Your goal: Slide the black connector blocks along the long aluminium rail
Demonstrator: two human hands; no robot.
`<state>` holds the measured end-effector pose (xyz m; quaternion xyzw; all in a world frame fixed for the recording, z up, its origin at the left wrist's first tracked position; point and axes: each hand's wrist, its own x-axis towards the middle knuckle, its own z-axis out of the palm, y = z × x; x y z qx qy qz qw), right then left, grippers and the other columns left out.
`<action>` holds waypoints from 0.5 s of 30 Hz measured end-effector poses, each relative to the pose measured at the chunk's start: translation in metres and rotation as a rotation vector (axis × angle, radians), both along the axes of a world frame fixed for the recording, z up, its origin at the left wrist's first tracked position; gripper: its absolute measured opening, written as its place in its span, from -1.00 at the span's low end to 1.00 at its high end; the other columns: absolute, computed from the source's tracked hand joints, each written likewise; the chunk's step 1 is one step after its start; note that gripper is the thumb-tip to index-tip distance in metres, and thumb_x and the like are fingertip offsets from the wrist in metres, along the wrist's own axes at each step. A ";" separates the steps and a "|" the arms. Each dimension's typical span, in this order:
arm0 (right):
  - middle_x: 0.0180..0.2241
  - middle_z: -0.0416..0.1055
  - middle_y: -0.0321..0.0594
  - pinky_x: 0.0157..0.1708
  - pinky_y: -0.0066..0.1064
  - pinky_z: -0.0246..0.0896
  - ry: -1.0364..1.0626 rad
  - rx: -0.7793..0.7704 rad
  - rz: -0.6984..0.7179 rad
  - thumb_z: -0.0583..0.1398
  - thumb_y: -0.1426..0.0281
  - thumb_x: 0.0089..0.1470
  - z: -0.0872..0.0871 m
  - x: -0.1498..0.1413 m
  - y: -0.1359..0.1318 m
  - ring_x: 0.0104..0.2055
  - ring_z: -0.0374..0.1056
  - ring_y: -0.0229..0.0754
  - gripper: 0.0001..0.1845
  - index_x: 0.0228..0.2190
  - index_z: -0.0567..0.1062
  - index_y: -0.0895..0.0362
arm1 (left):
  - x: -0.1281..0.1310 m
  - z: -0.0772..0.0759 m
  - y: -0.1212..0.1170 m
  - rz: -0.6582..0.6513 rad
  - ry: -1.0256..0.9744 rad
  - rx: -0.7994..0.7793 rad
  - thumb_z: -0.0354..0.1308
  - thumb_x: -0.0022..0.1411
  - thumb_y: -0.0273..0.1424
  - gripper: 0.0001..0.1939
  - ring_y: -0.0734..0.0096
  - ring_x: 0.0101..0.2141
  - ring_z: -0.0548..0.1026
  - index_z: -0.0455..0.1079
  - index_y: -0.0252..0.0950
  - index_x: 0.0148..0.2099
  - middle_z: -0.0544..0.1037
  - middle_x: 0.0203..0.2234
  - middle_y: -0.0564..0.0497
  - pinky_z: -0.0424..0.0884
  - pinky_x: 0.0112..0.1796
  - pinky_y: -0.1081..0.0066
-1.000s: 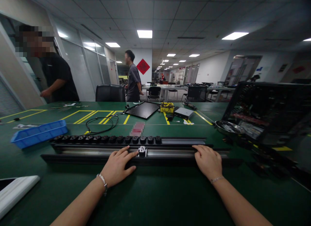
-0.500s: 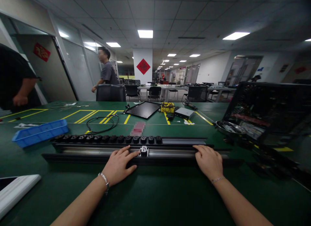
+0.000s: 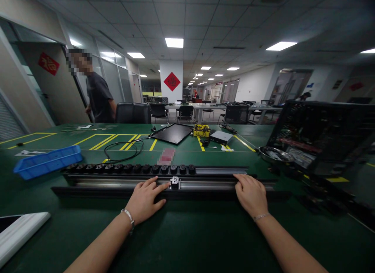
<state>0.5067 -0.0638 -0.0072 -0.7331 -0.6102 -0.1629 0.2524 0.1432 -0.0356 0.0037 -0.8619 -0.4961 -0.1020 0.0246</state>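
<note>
A long black and silver rail (image 3: pixel 205 184) lies across the green table (image 3: pixel 187 234) in front of me. A row of several black sockets (image 3: pixel 131 168) sits on its far left half. My left hand (image 3: pixel 145 200) lies flat with fingers spread on the rail's near edge, its fingertips next to a small silver slider block (image 3: pixel 175 182) on the rail. Further right, my right hand (image 3: pixel 252 195) rests on the rail with fingers stretched out and holds nothing.
A blue plastic bin (image 3: pixel 47 160) stands at the left, a white device (image 3: pixel 20 234) at the near left corner. Behind the rail lie a coiled black cable (image 3: pixel 123 149), a black panel (image 3: pixel 175 133), a yellow box (image 3: pixel 201 129) and a grey box (image 3: pixel 222 136). An open computer case (image 3: pixel 322 136) and metal bowl (image 3: pixel 275 154) stand right. A person (image 3: pixel 98 97) stands far left.
The slider block has shifted slightly right along the rail, and my left hand with it. One person left the view at the left; the other walked left behind the table.
</note>
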 end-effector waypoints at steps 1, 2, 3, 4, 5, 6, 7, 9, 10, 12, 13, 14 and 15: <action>-0.09 0.41 -0.19 0.01 -0.19 -0.01 -0.013 0.021 0.018 -0.08 0.42 0.05 0.000 -0.001 0.000 0.01 0.23 -0.14 -0.57 -0.13 0.45 0.10 | 0.000 0.000 0.000 -0.001 0.000 0.006 0.01 0.15 -0.15 -0.45 0.13 0.15 0.11 0.05 0.09 0.20 0.44 -0.07 -0.01 0.09 -0.01 0.06; -0.09 0.41 -0.19 0.02 -0.19 0.00 -0.028 0.041 0.045 -0.08 0.42 0.05 0.000 -0.003 0.000 0.01 0.23 -0.14 -0.57 -0.12 0.45 0.11 | 0.001 -0.001 0.000 -0.002 -0.001 0.013 0.01 0.15 -0.15 -0.45 0.13 0.15 0.11 0.05 0.09 0.20 0.44 -0.07 -0.01 0.09 -0.01 0.07; -0.09 0.41 -0.18 0.02 -0.20 0.01 -0.042 0.059 0.077 -0.07 0.42 0.05 0.000 -0.005 0.000 0.01 0.24 -0.14 -0.58 -0.12 0.45 0.12 | 0.001 -0.001 -0.001 -0.003 -0.001 0.019 0.01 0.15 -0.16 -0.45 0.13 0.15 0.11 0.05 0.09 0.20 0.44 -0.07 -0.01 0.09 -0.01 0.08; -0.08 0.41 -0.17 0.03 -0.21 0.02 -0.055 0.074 0.118 -0.06 0.42 0.05 0.000 -0.009 -0.001 0.00 0.24 -0.14 -0.58 -0.12 0.45 0.13 | 0.001 -0.001 -0.001 -0.004 -0.001 0.024 0.02 0.15 -0.16 -0.45 0.14 0.15 0.11 0.06 0.09 0.20 0.44 -0.07 -0.01 0.09 -0.01 0.09; -0.08 0.41 -0.17 0.03 -0.22 0.03 -0.064 0.085 0.165 -0.05 0.42 0.04 0.000 -0.013 -0.002 0.00 0.24 -0.14 -0.59 -0.12 0.45 0.13 | 0.002 -0.001 -0.001 -0.004 -0.001 0.027 0.02 0.14 -0.17 -0.45 0.14 0.15 0.12 0.06 0.09 0.20 0.44 -0.07 -0.01 0.09 -0.01 0.09; -0.08 0.40 -0.17 0.03 -0.23 0.04 -0.070 0.088 0.217 -0.04 0.42 0.05 0.001 -0.018 -0.003 0.00 0.24 -0.15 -0.59 -0.12 0.44 0.13 | 0.002 0.000 -0.001 -0.003 -0.002 0.030 0.02 0.14 -0.17 -0.45 0.14 0.15 0.13 0.07 0.09 0.19 0.44 -0.07 -0.01 0.09 -0.01 0.09; -0.08 0.40 -0.17 0.03 -0.24 0.05 -0.071 0.088 0.270 -0.04 0.43 0.05 0.001 -0.024 -0.003 0.00 0.24 -0.16 -0.59 -0.11 0.44 0.13 | 0.002 -0.001 -0.002 -0.001 -0.005 0.035 0.03 0.14 -0.17 -0.45 0.14 0.14 0.13 0.07 0.08 0.19 0.44 -0.07 -0.01 0.08 -0.01 0.09; -0.08 0.40 -0.17 0.04 -0.24 0.06 -0.063 0.067 0.365 -0.04 0.43 0.06 0.001 -0.038 -0.005 0.00 0.24 -0.16 -0.60 -0.10 0.43 0.13 | 0.003 -0.001 -0.002 -0.003 -0.011 0.045 0.04 0.13 -0.18 -0.44 0.13 0.14 0.14 0.07 0.08 0.19 0.44 -0.07 -0.01 0.08 -0.01 0.09; -0.09 0.41 -0.17 0.04 -0.23 0.08 -0.053 0.057 0.396 -0.04 0.44 0.06 0.001 -0.045 -0.006 -0.01 0.25 -0.17 -0.60 -0.11 0.43 0.12 | 0.003 -0.002 -0.002 -0.005 -0.015 0.051 0.04 0.13 -0.19 -0.44 0.13 0.14 0.14 0.07 0.08 0.19 0.43 -0.07 -0.02 0.08 -0.01 0.09; -0.09 0.41 -0.18 0.03 -0.22 0.10 -0.032 0.021 0.462 -0.04 0.45 0.05 0.001 -0.062 -0.007 -0.02 0.26 -0.18 -0.60 -0.10 0.42 0.12 | 0.003 -0.003 -0.002 -0.010 -0.025 0.059 0.05 0.12 -0.20 -0.43 0.12 0.14 0.14 0.06 0.07 0.20 0.43 -0.07 -0.02 0.08 -0.01 0.09; -0.09 0.41 -0.18 0.05 -0.22 0.09 -0.023 0.000 0.504 -0.03 0.46 0.05 0.001 -0.071 -0.007 -0.02 0.26 -0.18 -0.60 -0.10 0.42 0.12 | 0.003 -0.003 -0.002 -0.013 -0.031 0.063 0.06 0.11 -0.20 -0.42 0.12 0.14 0.14 0.06 0.07 0.20 0.43 -0.07 -0.02 0.07 -0.01 0.10; -0.09 0.41 -0.18 0.05 -0.22 0.08 -0.011 -0.013 0.541 -0.03 0.46 0.05 0.001 -0.080 -0.007 -0.02 0.26 -0.18 -0.60 -0.10 0.42 0.12 | 0.003 -0.004 -0.003 -0.015 -0.037 0.069 0.07 0.10 -0.21 -0.41 0.12 0.13 0.14 0.07 0.06 0.20 0.42 -0.07 -0.02 0.07 -0.01 0.10; -0.08 0.40 -0.18 0.06 -0.22 0.08 0.011 -0.020 0.565 -0.02 0.45 0.05 0.001 -0.090 -0.006 -0.02 0.26 -0.18 -0.60 -0.09 0.41 0.12 | 0.003 -0.004 -0.003 -0.017 -0.043 0.079 0.08 0.09 -0.21 -0.41 0.11 0.13 0.15 0.08 0.05 0.19 0.42 -0.07 -0.02 0.07 -0.01 0.11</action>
